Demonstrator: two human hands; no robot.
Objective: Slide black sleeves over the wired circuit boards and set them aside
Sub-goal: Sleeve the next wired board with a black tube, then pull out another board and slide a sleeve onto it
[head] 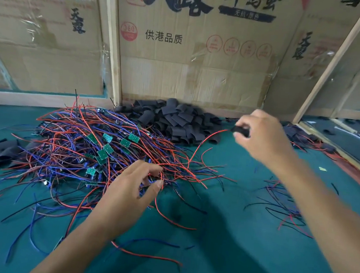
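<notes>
A tangled heap of small green circuit boards (108, 148) with red, blue and black wires lies left of centre on the green table (218, 241). Behind it sits a pile of loose black sleeves (176, 120). My left hand (132, 189) reaches into the near edge of the heap, its thumb and fingers curled around red wires. My right hand (262, 136) is raised at the right, blurred, and grips a sleeved board (241, 131) whose red wire trails down to the left.
Cardboard panels in wooden frames (117, 46) wall off the back of the table. Sleeved boards with wires (284, 197) lie at the right. A few flat black sleeves (4, 152) lie at the far left. A wooden rail (341, 152) runs along the right edge.
</notes>
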